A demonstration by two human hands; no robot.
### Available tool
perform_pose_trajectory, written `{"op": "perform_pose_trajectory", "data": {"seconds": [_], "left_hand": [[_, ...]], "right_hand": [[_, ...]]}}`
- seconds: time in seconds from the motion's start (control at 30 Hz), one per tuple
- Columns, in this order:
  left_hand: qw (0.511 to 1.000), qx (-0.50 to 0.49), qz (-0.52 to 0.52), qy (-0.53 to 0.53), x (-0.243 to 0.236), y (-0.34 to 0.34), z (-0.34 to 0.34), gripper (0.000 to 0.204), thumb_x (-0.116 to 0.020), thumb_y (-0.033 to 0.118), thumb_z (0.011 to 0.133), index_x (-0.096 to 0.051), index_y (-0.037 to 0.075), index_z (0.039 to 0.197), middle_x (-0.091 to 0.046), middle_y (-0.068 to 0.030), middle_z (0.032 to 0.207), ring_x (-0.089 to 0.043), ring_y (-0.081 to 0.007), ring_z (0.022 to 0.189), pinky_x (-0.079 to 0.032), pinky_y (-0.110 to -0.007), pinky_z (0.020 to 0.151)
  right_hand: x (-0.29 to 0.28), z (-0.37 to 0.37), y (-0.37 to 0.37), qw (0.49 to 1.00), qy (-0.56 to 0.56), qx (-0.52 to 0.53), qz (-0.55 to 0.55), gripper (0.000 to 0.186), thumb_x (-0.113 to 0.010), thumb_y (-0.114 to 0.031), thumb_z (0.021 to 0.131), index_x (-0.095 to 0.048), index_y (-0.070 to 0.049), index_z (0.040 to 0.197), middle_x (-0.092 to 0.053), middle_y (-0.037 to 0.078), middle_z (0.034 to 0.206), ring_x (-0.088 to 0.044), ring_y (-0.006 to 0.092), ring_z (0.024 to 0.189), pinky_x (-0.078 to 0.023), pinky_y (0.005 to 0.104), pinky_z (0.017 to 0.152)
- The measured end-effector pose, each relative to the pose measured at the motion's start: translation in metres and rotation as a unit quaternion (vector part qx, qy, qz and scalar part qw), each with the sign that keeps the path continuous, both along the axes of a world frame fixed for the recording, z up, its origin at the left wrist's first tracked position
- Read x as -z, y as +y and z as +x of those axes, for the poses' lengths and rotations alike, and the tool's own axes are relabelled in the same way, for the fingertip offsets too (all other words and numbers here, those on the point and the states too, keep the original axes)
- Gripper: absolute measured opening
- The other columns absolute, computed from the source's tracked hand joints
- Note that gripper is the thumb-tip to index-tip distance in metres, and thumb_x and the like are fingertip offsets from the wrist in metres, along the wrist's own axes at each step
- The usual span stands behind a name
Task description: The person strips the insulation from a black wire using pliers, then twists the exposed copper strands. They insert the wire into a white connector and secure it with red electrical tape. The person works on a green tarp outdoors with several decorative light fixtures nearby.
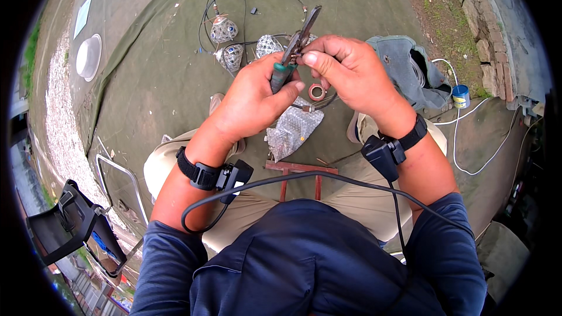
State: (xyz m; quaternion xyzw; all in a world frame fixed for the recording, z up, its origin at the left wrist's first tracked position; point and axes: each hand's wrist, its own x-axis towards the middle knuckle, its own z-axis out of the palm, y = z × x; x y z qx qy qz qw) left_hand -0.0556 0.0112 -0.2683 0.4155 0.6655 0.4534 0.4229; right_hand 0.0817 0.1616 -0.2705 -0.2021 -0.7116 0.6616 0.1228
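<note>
My left hand is closed around the green grips of a dark metal hand tool that looks like pliers, its jaws pointing up and away from me. Right beside the jaws, the thumb and fingers of my right hand are pinched together on something small and thin, too tiny to make out. Below the hands lie a roll of reddish tape and a bubble-wrapped item with a black cable at its top. Farther off are more wrapped round pieces, joined by looping black cable.
A green ground sheet covers the ground. At right lie a grey-blue cloth bag, a blue tin and white cord. A red stool frame stands between my legs. A white basin and a black chair are left.
</note>
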Motion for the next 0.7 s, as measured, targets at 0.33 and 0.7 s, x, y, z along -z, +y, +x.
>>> {"op": "perform_pose_trajectory", "data": {"seconds": [0.33, 0.7], "left_hand": [[1.0, 0.009, -0.002, -0.011, 0.0024, -0.0014, -0.0028, 0.024, -0.064, 0.008, 0.087, -0.061, 0.0, 0.11, -0.062, -0.0085, 0.091, -0.061, -0.0195, 0.085, -0.051, -0.035, 0.079], [0.998, 0.015, -0.005, 0.068, 0.0043, 0.0001, 0.0004, 0.028, -0.064, 0.009, 0.087, -0.06, -0.001, 0.113, -0.065, -0.0156, 0.093, -0.064, -0.0304, 0.087, -0.051, -0.04, 0.081]], "right_hand": [[-0.0039, 0.0004, -0.0049, 0.995, 0.019, 0.03, 0.095, 0.016, -0.065, -0.014, 0.093, -0.069, 0.001, 0.09, -0.068, 0.01, 0.081, -0.065, 0.0206, 0.077, -0.05, 0.0334, 0.07], [-0.0014, 0.0011, -0.0054, 0.984, 0.049, 0.034, 0.169, 0.014, -0.066, -0.013, 0.091, -0.069, 0.0, 0.089, -0.068, 0.013, 0.083, -0.065, 0.0271, 0.077, -0.051, 0.0358, 0.07]]}}
